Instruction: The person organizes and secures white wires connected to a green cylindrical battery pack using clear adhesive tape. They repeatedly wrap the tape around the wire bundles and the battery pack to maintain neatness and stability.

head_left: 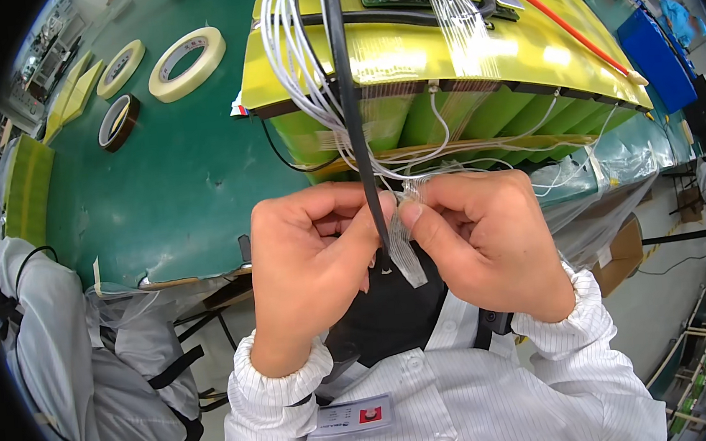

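Note:
A battery pack of green cylindrical cells under a yellow top sheet stands on the table before me. White wires and a thick black cable hang down over its near side. Just in front of the pack, my left hand is closed, thumb and forefinger pinched by the white wires. My right hand pinches a strip of clear filament tape, whose loose end dangles between the hands. What sits exactly between the left fingertips is too small to make out.
Two cream tape rolls and a brown tape roll lie on the green tabletop at left. A blue bin stands at far right. Another person's white sleeve is at left. A cardboard box sits below the table's right side.

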{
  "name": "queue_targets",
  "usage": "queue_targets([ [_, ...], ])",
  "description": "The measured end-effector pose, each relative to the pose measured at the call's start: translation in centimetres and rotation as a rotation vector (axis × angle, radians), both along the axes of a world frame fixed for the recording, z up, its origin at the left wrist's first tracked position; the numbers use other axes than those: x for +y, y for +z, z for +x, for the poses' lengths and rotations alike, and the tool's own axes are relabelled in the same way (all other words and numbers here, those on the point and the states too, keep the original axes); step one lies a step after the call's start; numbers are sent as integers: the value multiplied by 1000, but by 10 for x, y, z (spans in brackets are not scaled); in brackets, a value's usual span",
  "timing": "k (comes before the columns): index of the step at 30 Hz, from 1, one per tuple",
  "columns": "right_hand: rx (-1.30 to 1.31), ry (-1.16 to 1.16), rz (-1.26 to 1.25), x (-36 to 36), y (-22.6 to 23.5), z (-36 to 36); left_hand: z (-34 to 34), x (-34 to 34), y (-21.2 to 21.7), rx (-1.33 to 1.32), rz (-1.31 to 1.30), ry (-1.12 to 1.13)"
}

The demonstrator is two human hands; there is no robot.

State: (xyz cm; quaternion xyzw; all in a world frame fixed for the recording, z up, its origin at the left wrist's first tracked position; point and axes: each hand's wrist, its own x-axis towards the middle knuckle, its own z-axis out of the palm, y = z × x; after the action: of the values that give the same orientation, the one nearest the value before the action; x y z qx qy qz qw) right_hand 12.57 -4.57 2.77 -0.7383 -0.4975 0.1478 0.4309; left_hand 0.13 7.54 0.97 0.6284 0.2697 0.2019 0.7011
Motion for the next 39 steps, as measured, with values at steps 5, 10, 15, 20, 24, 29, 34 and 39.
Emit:
queue_targets([
  [5,45,-10,14,0,-3,1,1,-4,-3,-12,75,16],
  [10,-22,-30,8,4,-1,2,-1,-10,-8,-146,-43,44],
  [15,-59,-38,0,7,2,4,-3,-3,-15,-191,-176,-14],
  [20,-108,-28,29,11,2,5,-4,3,-13,-181,-247,-76],
  [24,-191,-30,-8,11,-1,10,-4,4,-13,-188,-263,-86],
  [29,12,-93,-84,7,4,8,-5,6,-9,-113,-233,-103],
  [34,258,-8,-224,0,13,20,-7,3,-15,-35,-6,-45],
  [39,192,92,-339,4,25,31,-7,4,-24,-16,234,44],
])
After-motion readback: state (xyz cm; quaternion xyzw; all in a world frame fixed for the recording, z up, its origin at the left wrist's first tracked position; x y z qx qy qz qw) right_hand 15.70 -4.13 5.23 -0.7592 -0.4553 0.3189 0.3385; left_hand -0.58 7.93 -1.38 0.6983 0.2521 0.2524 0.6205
